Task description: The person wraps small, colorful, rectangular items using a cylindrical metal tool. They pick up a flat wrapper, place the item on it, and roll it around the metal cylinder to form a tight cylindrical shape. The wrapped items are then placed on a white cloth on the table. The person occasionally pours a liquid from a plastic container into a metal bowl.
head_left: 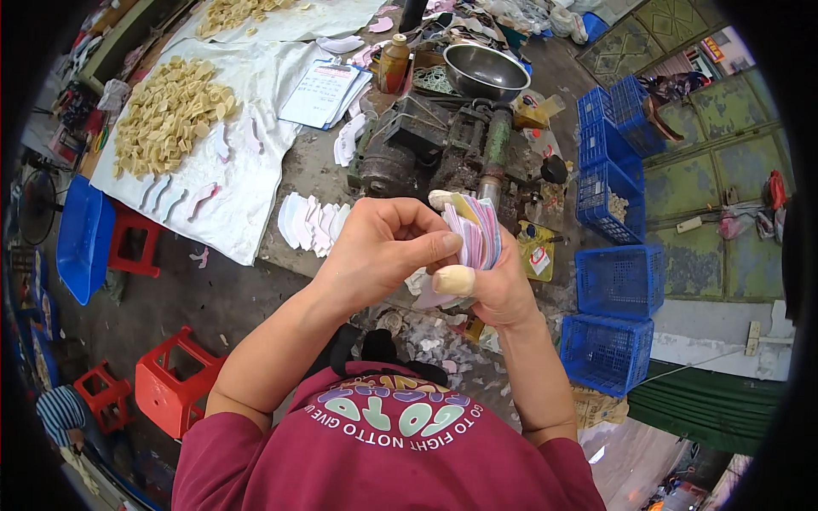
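My right hand is wrapped round a stack of thin pastel cut pieces, pink, lilac, blue and yellowish, held upright in front of my chest. A pale beige cover sits on its thumb. My left hand is closed, its thumb and index finger pinching the stack's left edge; its other fingers are curled and partly hidden. Just beyond my hands stands a greasy dark green machine. Left of my left wrist, a fanned row of white and pink curved pieces lies on the worktable.
A white sheet carries a heap of yellowish pieces. A clipboard, brown bottle and steel bowl lie further back. Blue crates stand right; red stools and a blue tub stand left. Scraps litter the floor.
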Demonstrator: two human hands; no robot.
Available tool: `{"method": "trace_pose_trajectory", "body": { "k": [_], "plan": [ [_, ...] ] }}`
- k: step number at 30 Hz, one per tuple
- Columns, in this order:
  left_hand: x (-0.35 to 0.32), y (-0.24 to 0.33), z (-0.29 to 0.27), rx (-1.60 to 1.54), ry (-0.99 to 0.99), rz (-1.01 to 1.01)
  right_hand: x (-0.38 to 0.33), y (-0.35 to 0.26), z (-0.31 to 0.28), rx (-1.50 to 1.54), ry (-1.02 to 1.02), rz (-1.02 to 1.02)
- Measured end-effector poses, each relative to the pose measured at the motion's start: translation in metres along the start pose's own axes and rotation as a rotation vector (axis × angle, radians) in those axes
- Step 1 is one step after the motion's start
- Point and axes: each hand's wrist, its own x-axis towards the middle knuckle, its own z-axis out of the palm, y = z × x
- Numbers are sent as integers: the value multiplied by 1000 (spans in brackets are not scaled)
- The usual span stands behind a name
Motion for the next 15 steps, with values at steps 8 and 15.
{"method": "trace_pose_trajectory", "body": {
  "k": [8,15],
  "plan": [
    [8,-6,16,-74,-71,-83,-10,0,-14,-197,55,-153],
    [16,-18,30,-34,-25,22,-12,-3,-28,-145,36,-104]
  ]
}}
